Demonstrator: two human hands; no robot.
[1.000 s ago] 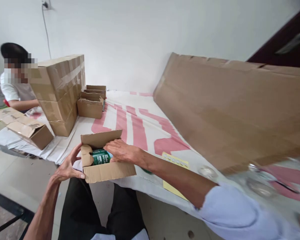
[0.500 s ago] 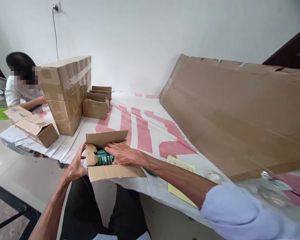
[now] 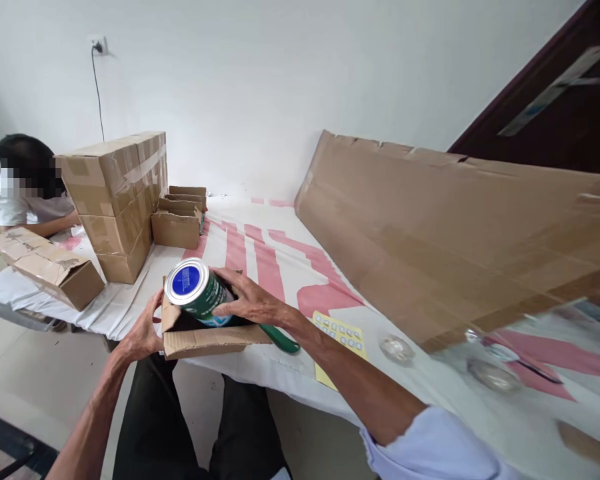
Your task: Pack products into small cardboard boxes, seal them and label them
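Note:
A green can (image 3: pixel 207 297) with a silver rim and a blue disc on its end tilts up out of an open cardboard box (image 3: pixel 205 341). My right hand (image 3: pixel 247 300) is wrapped round the can's right side, thumb in front and fingers behind. The can's lower end is hidden inside the box. At the box's left end, my left hand (image 3: pixel 145 330) grips the cardboard wall. Under my right wrist lies a curved green object (image 3: pixel 283 340), whose kind I cannot make out.
A stack of taped boxes (image 3: pixel 113 200) stands at the left beside smaller open boxes (image 3: pixel 177 227). A closed box (image 3: pixel 50 263) lies near a seated person (image 3: pixel 35 187). A yellow sticker sheet (image 3: pixel 340 343) and a clear round item (image 3: pixel 397 348) lie right, before a large cardboard sheet (image 3: pixel 430 233).
The can has risen and tilted, bringing its blue-marked end above the box rim. My right hand has come up from inside the box with it. The view has shifted right.

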